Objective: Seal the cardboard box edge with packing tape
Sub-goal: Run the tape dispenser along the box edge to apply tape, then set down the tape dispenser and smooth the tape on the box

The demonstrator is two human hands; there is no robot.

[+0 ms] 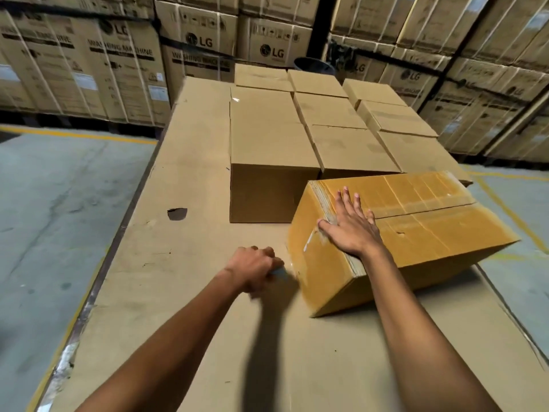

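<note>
A yellow-brown cardboard box (421,221) lies tilted on the cardboard-covered work surface (184,292), at the right. Clear tape runs over its near left edge. My right hand (350,227) lies flat, fingers spread, on the box top at that edge, pressing the tape. My left hand (255,270) is closed and blurred just left of the box's lower corner, gripping something small with a bluish-clear part, probably the tape roll (279,272). A strip of tape seems to stretch from it to the box side.
Several plain closed cartons (267,138) stand in rows behind the box. Tall stacks of printed appliance cartons (89,63) line the back. Concrete floor (53,203) with yellow lines lies left and right. A dark hole (177,214) marks the surface.
</note>
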